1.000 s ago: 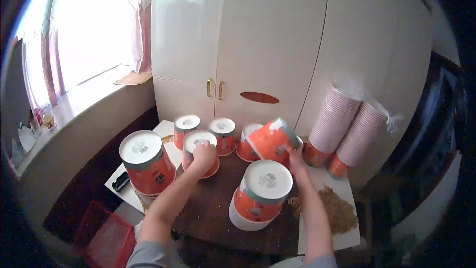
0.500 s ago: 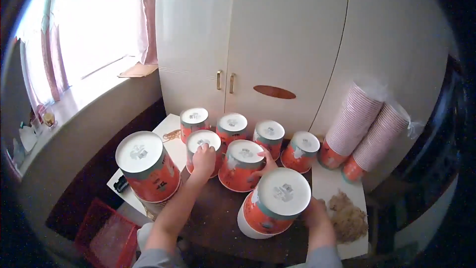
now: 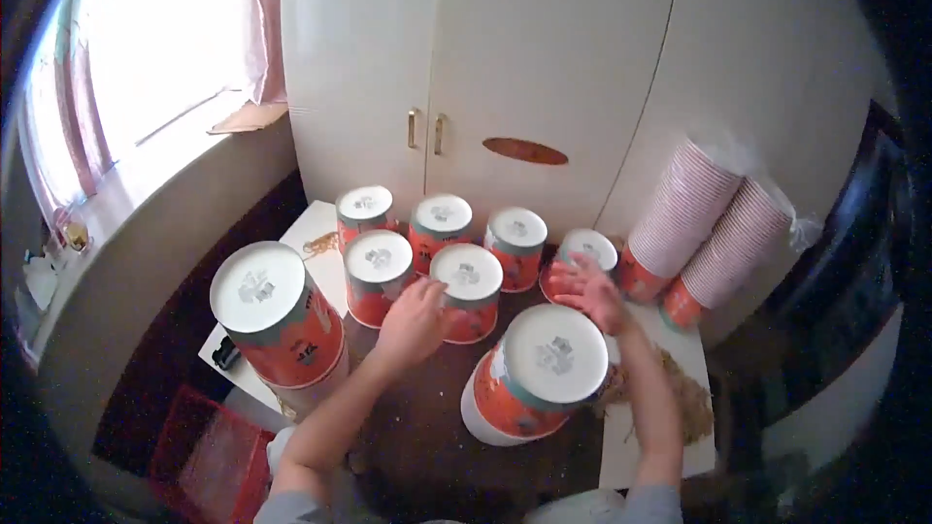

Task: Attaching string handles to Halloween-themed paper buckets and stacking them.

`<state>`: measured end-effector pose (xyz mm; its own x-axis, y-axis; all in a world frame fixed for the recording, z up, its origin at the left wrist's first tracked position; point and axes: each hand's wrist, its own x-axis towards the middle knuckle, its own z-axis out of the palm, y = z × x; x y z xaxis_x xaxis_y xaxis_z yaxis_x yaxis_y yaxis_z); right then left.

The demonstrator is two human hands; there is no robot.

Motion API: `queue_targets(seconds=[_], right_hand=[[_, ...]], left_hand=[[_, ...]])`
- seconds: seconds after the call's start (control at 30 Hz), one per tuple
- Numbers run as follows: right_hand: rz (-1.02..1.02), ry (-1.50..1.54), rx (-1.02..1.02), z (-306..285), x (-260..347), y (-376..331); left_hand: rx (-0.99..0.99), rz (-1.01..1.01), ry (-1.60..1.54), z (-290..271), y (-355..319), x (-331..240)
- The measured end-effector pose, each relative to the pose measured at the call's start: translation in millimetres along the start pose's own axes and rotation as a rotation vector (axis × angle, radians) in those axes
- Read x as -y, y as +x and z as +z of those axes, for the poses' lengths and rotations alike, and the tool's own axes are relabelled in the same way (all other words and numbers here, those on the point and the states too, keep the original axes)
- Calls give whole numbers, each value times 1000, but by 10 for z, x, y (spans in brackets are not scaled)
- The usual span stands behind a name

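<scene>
Several red-and-green paper buckets with white bottoms stand upside down. My left hand (image 3: pixel 413 320) is beside the front middle bucket (image 3: pixel 468 301), its fingers partly stretched and nothing held. Left of it is another bucket (image 3: pixel 379 277). My right hand (image 3: pixel 592 293), fingers spread and slightly blurred, is in front of the rear right bucket (image 3: pixel 588 250), covering part of it; contact cannot be told. Below that hand, a large upturned bucket (image 3: pixel 553 354) tops a stack near me. A second tall stack of buckets (image 3: pixel 282 315) is at the left.
Two long sleeves of nested paper buckets (image 3: pixel 684 199) lean against the white cupboard (image 3: pixel 544 49) at the right. Tan rubber bands (image 3: pixel 684 398) lie heaped on the white board at the right, more at the far left. A red basket (image 3: pixel 209 456) sits lower left, below the window ledge.
My left hand has come off the left front bucket and moved right. My right hand has left the front middle bucket and swung right with fingers spread. The view has shifted slightly.
</scene>
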<state>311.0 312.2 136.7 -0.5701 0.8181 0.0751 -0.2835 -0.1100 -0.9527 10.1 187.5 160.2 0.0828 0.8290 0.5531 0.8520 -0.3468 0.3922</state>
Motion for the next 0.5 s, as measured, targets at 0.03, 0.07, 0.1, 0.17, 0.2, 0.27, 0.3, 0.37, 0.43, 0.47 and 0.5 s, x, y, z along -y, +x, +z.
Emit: queue_targets(seconds=[0.03,0.07,0.1,0.17,0.2,0.27,0.3,0.37,0.43,0.47,0.5], right_hand=[[-35,-46,73,291,378,-302],[-28,-277,116,571,705,-542],[-24,-517,146,760,937,-745],[-166,-1024,443,861,992,-886],[-160,-1088,490,1119,1017,-934],[-126,-1399,467,1359,997,-997],[-99,-1711,458,1429,1005,-1023],[-213,-1707,434,1433,952,-1022],[-145,-1712,390,1533,957,-1028],[-146,-1712,393,1560,969,-1037],[-131,-1688,379,1580,986,-1040]], left_hand=[[19,84,-100,-63,-78,-83],[90,101,-158,-118,-144,-228],[158,149,-194,-116,-182,-356],[261,217,-294,-45,-301,-446],[266,211,-292,-67,-381,-478],[309,192,-447,-57,-494,-592],[321,184,-459,-7,-576,-605],[317,201,-528,39,-706,-648],[340,120,-631,48,-847,-697],[337,119,-630,52,-905,-708],[311,101,-604,53,-958,-703]])
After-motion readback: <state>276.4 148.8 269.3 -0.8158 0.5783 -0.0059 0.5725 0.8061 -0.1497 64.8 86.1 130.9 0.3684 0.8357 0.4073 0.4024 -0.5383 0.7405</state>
